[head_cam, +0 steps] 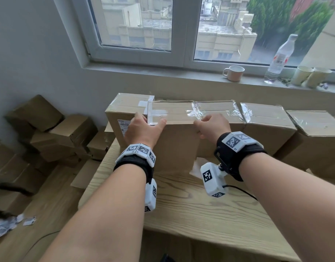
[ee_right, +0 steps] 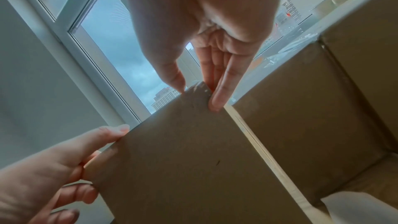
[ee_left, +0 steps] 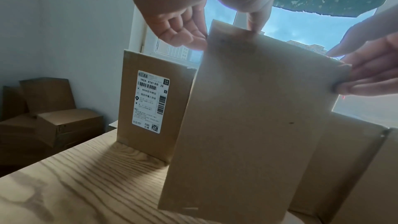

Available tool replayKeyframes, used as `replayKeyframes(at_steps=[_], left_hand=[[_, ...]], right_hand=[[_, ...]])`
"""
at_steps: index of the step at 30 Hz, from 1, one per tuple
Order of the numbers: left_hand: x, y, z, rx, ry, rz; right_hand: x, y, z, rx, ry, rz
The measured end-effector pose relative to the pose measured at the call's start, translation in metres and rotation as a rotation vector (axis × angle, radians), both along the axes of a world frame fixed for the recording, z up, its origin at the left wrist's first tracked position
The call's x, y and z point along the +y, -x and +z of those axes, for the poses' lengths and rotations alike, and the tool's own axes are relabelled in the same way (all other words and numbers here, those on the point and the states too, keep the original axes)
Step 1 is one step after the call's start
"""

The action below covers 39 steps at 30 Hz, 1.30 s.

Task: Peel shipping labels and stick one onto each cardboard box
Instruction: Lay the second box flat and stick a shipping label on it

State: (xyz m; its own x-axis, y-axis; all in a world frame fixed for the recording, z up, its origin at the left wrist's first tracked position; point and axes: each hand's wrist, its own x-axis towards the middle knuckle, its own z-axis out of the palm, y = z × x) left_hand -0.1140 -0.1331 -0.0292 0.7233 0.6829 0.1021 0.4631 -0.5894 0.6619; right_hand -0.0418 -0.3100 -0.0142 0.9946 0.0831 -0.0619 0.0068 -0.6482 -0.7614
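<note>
A plain cardboard box (head_cam: 174,144) stands slightly tilted on the wooden table (head_cam: 191,208), and both hands hold it at its top edge. My left hand (head_cam: 145,125) grips the top left corner, thumb on the top edge and fingers round the side. At the top right corner my right hand (head_cam: 210,127) pinches the box (ee_right: 193,159) between thumb and fingers. No label shows on its front face (ee_left: 247,125). Just behind on the left stands another box (ee_left: 137,142) carrying a white shipping label (ee_left: 150,101).
Several taped boxes (head_cam: 267,125) line the wall to the right. Small boxes (head_cam: 49,133) are piled on the floor at left, with crumpled paper (head_cam: 5,225) nearby. A mug (head_cam: 233,72), a bottle (head_cam: 278,59) and paper cups (head_cam: 303,75) stand on the sill. White paper (head_cam: 196,168) lies by the box's base.
</note>
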Motion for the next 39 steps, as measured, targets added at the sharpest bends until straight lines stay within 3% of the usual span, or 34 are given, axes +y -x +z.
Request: replayKeyframes(at_steps=[8, 15, 20, 26, 34, 39], left_hand=[[-0.023, 0.019, 0.029, -0.162, 0.004, 0.103], [-0.036, 0.035, 0.034, -0.092, 0.125, 0.053], [-0.052, 0.033, 0.017, 0.036, 0.374, -0.081], [-0.114, 0.016, 0.006, 0.103, 0.672, -0.219], [-0.205, -0.025, -0.036, 0.195, 0.699, -0.311], [-0.228, -0.043, -0.063, 0.299, 0.72, -0.338]], right_hand=[[-0.02, 0.01, 0.026, -0.082, -0.084, 0.087], [-0.051, 0.019, 0.035, -0.12, 0.002, 0.149], [-0.086, 0.025, 0.028, -0.07, 0.023, 0.124], [-0.153, 0.022, 0.017, 0.004, 0.07, 0.018], [-0.253, 0.017, -0.02, 0.13, 0.043, -0.189], [-0.279, 0.007, -0.05, 0.207, 0.069, -0.251]])
